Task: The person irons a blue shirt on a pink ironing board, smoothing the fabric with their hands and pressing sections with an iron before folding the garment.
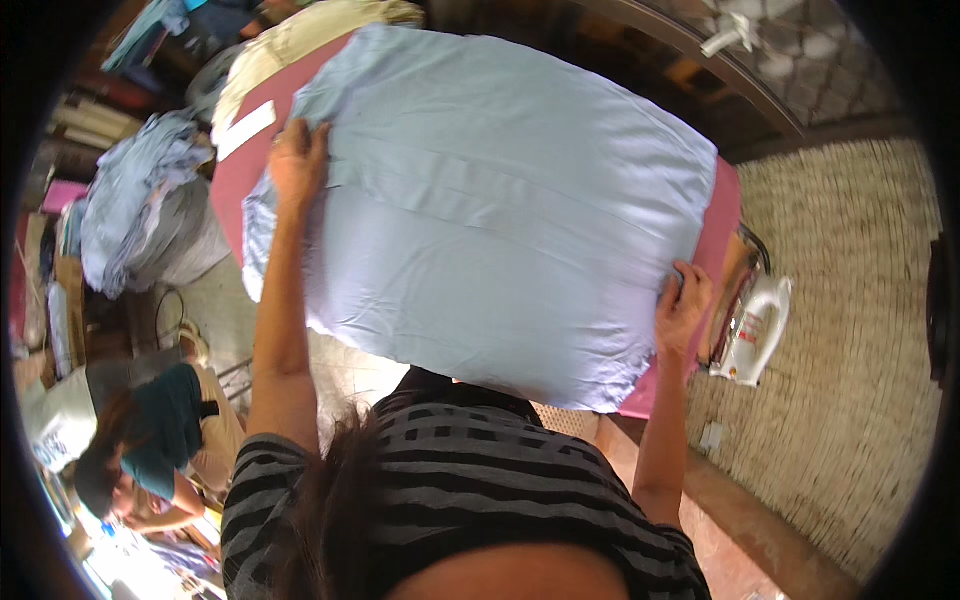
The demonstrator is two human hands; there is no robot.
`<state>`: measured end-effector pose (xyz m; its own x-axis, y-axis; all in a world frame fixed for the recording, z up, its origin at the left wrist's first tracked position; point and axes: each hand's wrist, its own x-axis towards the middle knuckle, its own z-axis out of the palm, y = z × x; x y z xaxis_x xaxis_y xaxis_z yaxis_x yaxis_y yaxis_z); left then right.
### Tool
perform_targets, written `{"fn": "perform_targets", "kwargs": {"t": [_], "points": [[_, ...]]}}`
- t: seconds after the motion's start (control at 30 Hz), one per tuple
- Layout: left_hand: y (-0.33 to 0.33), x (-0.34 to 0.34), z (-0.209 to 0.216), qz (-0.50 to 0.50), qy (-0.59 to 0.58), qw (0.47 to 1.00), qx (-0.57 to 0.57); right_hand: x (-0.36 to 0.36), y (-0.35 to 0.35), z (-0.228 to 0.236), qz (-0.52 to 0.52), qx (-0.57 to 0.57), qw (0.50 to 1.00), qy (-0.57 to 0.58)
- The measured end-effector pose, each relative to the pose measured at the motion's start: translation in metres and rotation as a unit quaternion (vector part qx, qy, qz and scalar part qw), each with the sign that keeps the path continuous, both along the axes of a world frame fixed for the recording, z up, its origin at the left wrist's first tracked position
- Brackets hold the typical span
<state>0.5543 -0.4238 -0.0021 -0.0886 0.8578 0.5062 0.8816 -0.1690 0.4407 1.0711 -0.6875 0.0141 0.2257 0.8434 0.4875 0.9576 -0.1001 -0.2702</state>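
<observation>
A light blue shirt (480, 220) lies spread over a maroon-covered ironing board (728, 205), with small creases along its middle and near edge. At the shirt's left edge, my left hand (298, 165) has its fingers and thumb closed on the fabric. My right hand (685, 305) grips the right edge with curled fingers, near the board's right end. Just beyond that end, a white iron (752, 330) rests on a stand. How much cloth lies between the fingers is hidden at both hands.
Cream cloth (300, 55) and a white strip (247, 130) lie at the board's far left. Piled clothes (145, 205) stand to the left. Another person (165, 425) bends at the lower left. A woven mat (840, 330) covers the right side.
</observation>
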Motion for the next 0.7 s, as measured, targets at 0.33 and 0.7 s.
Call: {"fn": "perform_targets", "kwargs": {"t": [0.33,0.7], "points": [[-0.107,0.195,0.055,-0.292,-0.016,0.953,0.074,0.002,-0.002,0.001,-0.014,0.018,0.999,0.045],[-0.173,0.319,0.019,-0.484,0.145,0.859,-0.08,0.086,-0.078,0.095,-0.18,0.02,0.975,-0.129]]}}
